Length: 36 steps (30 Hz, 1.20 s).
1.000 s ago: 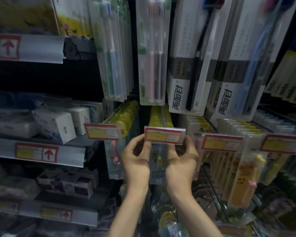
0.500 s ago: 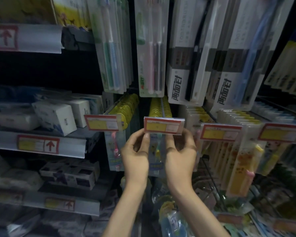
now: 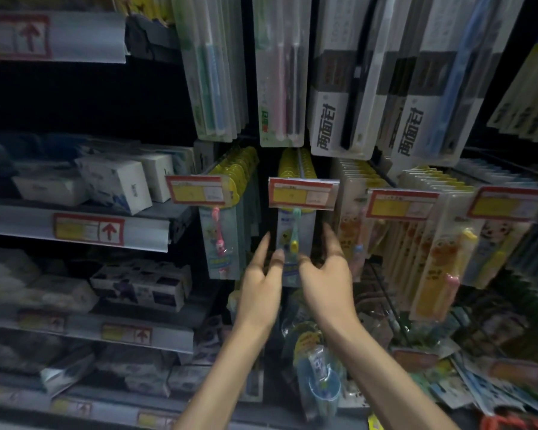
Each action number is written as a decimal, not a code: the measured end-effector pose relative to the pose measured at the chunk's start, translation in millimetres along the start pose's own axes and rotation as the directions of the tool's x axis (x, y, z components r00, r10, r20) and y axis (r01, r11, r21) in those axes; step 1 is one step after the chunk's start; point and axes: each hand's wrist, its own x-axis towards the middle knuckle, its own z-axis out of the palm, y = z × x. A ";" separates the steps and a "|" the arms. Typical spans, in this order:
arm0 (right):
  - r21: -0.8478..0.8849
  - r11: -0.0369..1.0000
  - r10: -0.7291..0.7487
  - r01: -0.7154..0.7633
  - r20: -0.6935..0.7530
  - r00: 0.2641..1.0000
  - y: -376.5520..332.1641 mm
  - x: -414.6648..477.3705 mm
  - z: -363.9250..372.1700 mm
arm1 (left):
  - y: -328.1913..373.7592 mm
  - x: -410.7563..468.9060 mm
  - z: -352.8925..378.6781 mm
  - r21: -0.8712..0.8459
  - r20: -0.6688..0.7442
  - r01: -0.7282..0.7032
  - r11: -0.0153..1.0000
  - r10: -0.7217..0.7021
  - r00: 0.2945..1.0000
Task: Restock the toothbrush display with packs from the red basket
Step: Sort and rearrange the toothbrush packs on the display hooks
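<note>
Spread and holding nothing, the grip of both hands frames one toothbrush pack [image 3: 295,240]. The left hand [image 3: 260,283] has straight fingers rising along the pack's left edge. The right hand [image 3: 328,276] has its thumb across the lower front and its fingers open at the right edge. Whether the fingertips press the pack, I cannot tell. That pack hangs at the front of the second hook from the left in the lower row, directly under a price tag [image 3: 303,193].

Four shelf edges [image 3: 146,228] step down the left side, carrying red arrow labels. Three white boxes [image 3: 115,184] show plainly on the second shelf. Five bunches of long packs [image 3: 339,88] hang across the top, the rightmost cut by the frame. Beneath them four hooks carry shorter ones: two bunches of yellow-topped packs [image 3: 239,162] and two bunches of cream packs [image 3: 357,178]. Four red-and-yellow price tags face out in all, one per hook.

A dark gap runs between the first and second lower bunches, just beside the left hand's fingers, and a narrower one lies to the right of the framed pack. Its bottom edge hangs free. Below the wrists lies a loose bag with one blue cup [image 3: 320,391]. A heap of loose packs [image 3: 479,389] crowds the lower right corner.
</note>
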 end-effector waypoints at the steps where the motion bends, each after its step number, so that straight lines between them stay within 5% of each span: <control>1: -0.003 1.000 0.012 -0.012 0.023 1.000 -0.5 -0.4 2.7 | 0.7 -1.2 1.8 -0.018 0.029 0.014 1.000 -0.013 0.999; 13: 0.082 0.994 0.073 -0.077 0.054 0.996 -8.5 -2.6 12.3 | 7.1 -7.5 6.3 -0.109 0.058 0.009 0.994 -0.002 0.998; 21: -0.004 1.000 0.021 -0.021 0.063 0.998 -11.4 -15.8 -13.7 | -0.8 -19.7 -10.5 0.151 -0.025 -0.128 0.980 0.133 0.991; 36: 0.078 0.989 -0.130 0.125 0.054 0.990 -22.3 -70.1 -95.7 | 35.8 -85.1 1.3 0.240 -0.015 -0.261 0.935 0.273 0.962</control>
